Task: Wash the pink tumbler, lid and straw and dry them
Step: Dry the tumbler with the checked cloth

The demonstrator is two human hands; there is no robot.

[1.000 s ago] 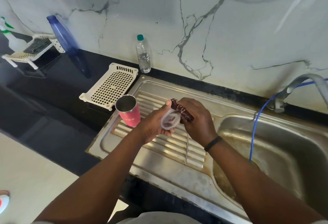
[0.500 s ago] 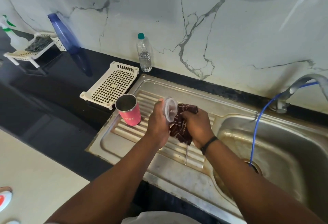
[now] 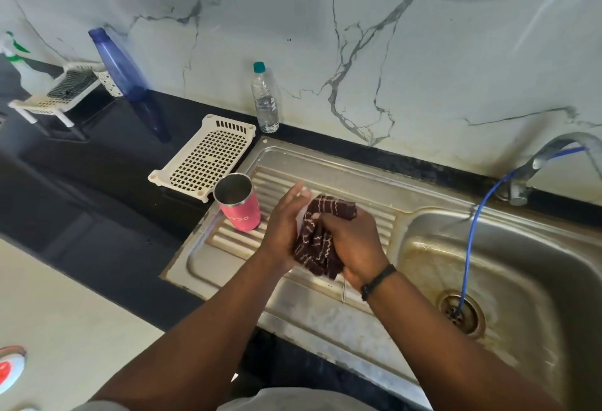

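The pink tumbler (image 3: 240, 207) stands upright and open on the sink's ribbed drainboard (image 3: 374, 189). Just right of it my left hand (image 3: 282, 228) holds the clear lid (image 3: 304, 208) on edge; only a pale sliver of it shows. My right hand (image 3: 353, 244) grips a dark maroon patterned cloth (image 3: 317, 242) and presses it against the lid. A thin metal straw (image 3: 343, 291) lies on the drainboard, mostly hidden under my right wrist.
A white perforated tray (image 3: 205, 158) lies left of the tumbler on the black counter. A small water bottle (image 3: 265, 101) and a blue bottle (image 3: 120, 68) stand by the marble wall. The basin (image 3: 508, 280) at right has a tap (image 3: 547, 153) with a blue hose (image 3: 472, 231).
The lid turned from facing me to on edge, and the cloth was bunched over it, now covering nearly all of it. Both hands stayed over the drainboard; the tumbler did not move.
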